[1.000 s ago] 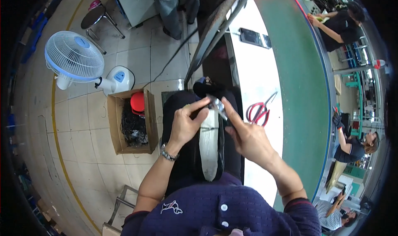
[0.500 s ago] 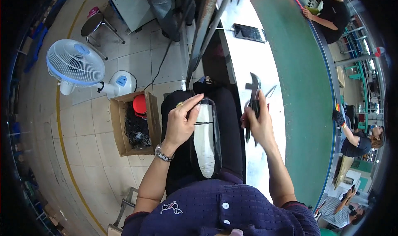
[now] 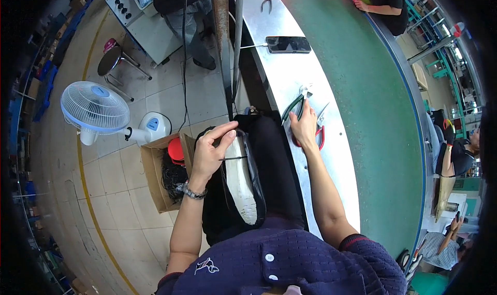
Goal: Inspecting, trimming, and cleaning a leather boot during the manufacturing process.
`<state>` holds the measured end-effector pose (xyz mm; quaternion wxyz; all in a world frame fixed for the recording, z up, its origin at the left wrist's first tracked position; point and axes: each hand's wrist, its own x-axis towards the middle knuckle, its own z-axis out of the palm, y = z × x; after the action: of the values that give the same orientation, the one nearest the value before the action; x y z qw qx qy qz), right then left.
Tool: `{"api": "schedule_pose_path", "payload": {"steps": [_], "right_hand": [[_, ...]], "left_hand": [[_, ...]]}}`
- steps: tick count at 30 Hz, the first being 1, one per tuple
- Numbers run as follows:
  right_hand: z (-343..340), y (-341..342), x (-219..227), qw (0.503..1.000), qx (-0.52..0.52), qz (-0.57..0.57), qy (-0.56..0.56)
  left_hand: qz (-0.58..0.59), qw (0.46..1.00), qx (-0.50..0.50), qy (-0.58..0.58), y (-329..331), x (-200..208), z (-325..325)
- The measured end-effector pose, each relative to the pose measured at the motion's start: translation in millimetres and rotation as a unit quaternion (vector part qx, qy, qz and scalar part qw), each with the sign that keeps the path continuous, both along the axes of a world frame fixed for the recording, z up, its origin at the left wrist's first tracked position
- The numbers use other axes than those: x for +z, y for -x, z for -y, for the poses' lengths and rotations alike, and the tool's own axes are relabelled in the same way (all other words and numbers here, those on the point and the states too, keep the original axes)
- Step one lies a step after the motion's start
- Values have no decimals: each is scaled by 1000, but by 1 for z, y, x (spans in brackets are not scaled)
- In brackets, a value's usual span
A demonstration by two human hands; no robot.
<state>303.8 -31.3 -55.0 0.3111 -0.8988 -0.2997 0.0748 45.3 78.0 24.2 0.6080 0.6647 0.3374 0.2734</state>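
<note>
A shoe upper with a pale sole-shaped form inside, here called the lasted shoe [image 3: 240, 191], lies bottom up across my lap, its black edges turned up around the pale underside. A thin dark strip crosses it near the far end. My left hand [image 3: 211, 151] grips that far end, thumb and fingers at its rim. On the metal bench to the right, my right hand [image 3: 306, 125] has thumb and forefinger at the dark green handles of a pair of pliers [image 3: 294, 107]. Red-handled scissors [image 3: 322, 134] lie beside and partly under this hand.
Farther along the bench are a phone [image 3: 288, 45] on a white cable and another pair of pliers [image 3: 267, 2]. A green conveyor belt [image 3: 373, 139] runs at the right. To the left stand a cardboard box [image 3: 154, 178], a fan [image 3: 96, 106] and a stool [image 3: 110, 62]. Other people work nearby.
My right hand has lowered with the pliers to the bench, away from me, and the pliers have turned. My left hand still holds the lasted shoe. The whole view has shifted.
</note>
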Motion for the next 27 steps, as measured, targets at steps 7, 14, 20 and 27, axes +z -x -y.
{"api": "schedule_pose_path", "payload": {"steps": [7, 14, 20, 27], "right_hand": [[92, 22, -8, 997, -61, 42, -19], [176, -3, 16, 949, -45, -310, 33], [180, 86, 103, 751, 88, -646, -106], [151, 130, 152, 681, 214, -700, 35]], "left_hand": [[-14, 997, 16, -72, -2, -7, 4], [63, 993, 87, 45, 21, -19, 39], [-74, 987, 112, -83, 36, -18, 77], [-83, 983, 159, -37, 39, -5, 110]]}}
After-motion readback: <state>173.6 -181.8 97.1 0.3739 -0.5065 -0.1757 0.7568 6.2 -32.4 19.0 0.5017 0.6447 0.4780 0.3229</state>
